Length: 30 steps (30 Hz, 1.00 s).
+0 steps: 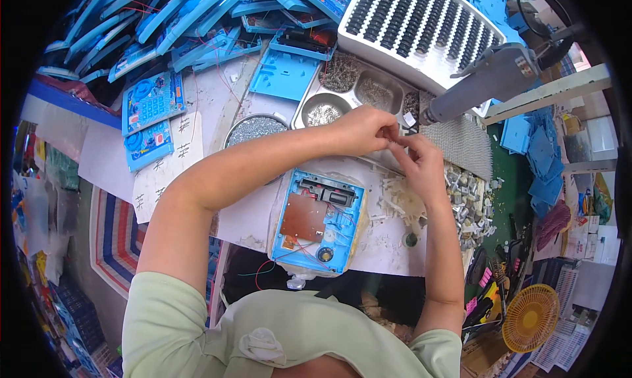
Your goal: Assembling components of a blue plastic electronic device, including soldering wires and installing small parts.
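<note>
My left hand (367,129) and my right hand (420,157) meet over the front edge of a metal compartment tray (297,120). The fingertips of both hands are pinched together, touching or nearly so. Whatever lies between them is too small to make out. Below the hands, an open blue plastic housing (282,258) rests near the table's front edge. Inside it are a brown circuit board (304,219), a black mechanism (332,192), a small round speaker (324,253) and thin wires. Tiny metal parts, apparently screws (322,111), fill the tray's compartments.
A grey power screwdriver (490,82) hangs at the right. Behind the tray stands a white box (421,61) with rows of black round parts. Blue housings (178,26) are piled far left, beside a round dish of metal bits (257,129). Metal pieces (464,200) lie right.
</note>
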Each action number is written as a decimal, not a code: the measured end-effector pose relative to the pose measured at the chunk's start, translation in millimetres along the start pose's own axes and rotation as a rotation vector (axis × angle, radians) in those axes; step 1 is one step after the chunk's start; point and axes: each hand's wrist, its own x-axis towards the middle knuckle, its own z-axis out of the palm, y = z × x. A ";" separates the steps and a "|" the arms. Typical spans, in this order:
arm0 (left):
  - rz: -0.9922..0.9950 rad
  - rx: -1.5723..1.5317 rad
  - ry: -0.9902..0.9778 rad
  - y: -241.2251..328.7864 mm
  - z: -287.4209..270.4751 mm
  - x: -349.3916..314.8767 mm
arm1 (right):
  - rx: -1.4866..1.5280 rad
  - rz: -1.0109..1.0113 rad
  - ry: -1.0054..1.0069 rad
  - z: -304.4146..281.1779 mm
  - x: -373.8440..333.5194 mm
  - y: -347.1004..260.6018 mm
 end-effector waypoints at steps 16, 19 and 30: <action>-0.480 -0.574 0.062 -0.9 9.4 9.2 | -0.142 -0.277 0.222 11.7 -5.5 11.8; -0.478 -0.527 0.062 -14.9 7.1 12.1 | -0.274 -0.228 0.172 11.8 -13.0 21.6; -0.337 -0.156 0.063 19.0 -9.7 -16.9 | -0.109 -0.079 0.092 -13.0 1.5 -10.4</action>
